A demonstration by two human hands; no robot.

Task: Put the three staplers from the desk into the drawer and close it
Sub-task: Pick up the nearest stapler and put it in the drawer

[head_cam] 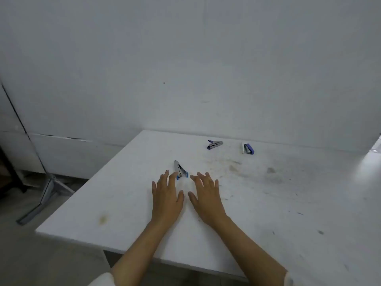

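Three staplers lie on the white desk (123,203). A silver stapler with light blue ends (180,169) sits nearest, just beyond my fingertips. A silver and purple stapler (214,144) lies farther back. A white and dark blue stapler (247,148) rests to its right near the wall. My left hand (166,198) lies flat on the desk, fingers spread, with a fingertip beside the blue-ended stapler. My right hand (206,198) lies flat next to it, also spread and holding nothing. No drawer is visible.
A white wall (185,69) stands right behind the desk. A grey metal stand leg (44,200) rests on the floor to the left. The desk's left and front edges are close to my arms. Dirty smudges mark the desktop at the right.
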